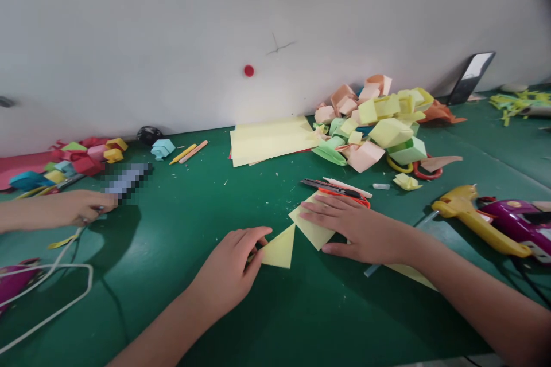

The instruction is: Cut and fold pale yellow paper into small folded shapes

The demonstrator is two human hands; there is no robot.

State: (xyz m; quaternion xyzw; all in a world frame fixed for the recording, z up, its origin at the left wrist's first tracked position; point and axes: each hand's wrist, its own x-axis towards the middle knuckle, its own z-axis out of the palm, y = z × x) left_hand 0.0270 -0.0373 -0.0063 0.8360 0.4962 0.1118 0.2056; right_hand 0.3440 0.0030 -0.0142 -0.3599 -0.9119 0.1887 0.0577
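Observation:
My left hand (230,264) pinches the left corner of a small yellow paper triangle (282,249) just above the green table. To its right, a yellow paper square (316,232) lies flat on the table. My right hand (348,221) rests on this square with its fingers spread, covering its upper right part. Just beyond those fingertips are a dark craft knife (329,186) and the orange handles of a tool (365,202). Another piece of yellow paper (411,275) lies partly under my right forearm.
Folded paper pieces (390,132) are heaped at the back right, near yellow paper sheets (271,140). A yellow glue gun (482,226) lies at right. On the left, another person's hand (92,206) holds a pixelated object above a white cable (90,281). A phone (471,77) leans against the wall.

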